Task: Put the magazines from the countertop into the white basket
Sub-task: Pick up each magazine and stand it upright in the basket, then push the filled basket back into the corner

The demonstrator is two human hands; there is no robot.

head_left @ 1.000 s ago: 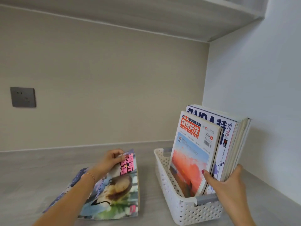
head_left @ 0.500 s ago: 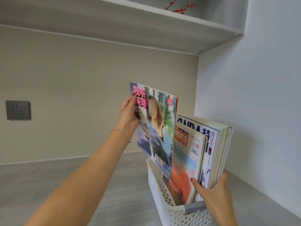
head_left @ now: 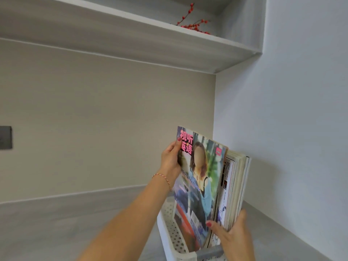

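My left hand (head_left: 170,160) grips the upper left edge of a colourful magazine (head_left: 202,185) with pink characters on its cover. The magazine stands upright with its lower part inside the white basket (head_left: 170,232), in front of the others. My right hand (head_left: 232,235) holds the near edge of the stack of upright magazines (head_left: 236,185) in the basket, thumb on the front. The basket sits on the grey countertop (head_left: 75,223) near the right wall; its bottom is cut off by the frame.
A grey shelf (head_left: 169,44) overhangs the counter, with red berry twigs (head_left: 192,23) on top. A dark wall socket (head_left: 5,137) is at the far left. The white side wall (head_left: 291,129) stands close to the basket's right.
My left hand lifted the magazine off the countertop, turned it upright and lowered it into the basket in front of the stack. My right hand stayed on the stack. The view tilted upward.
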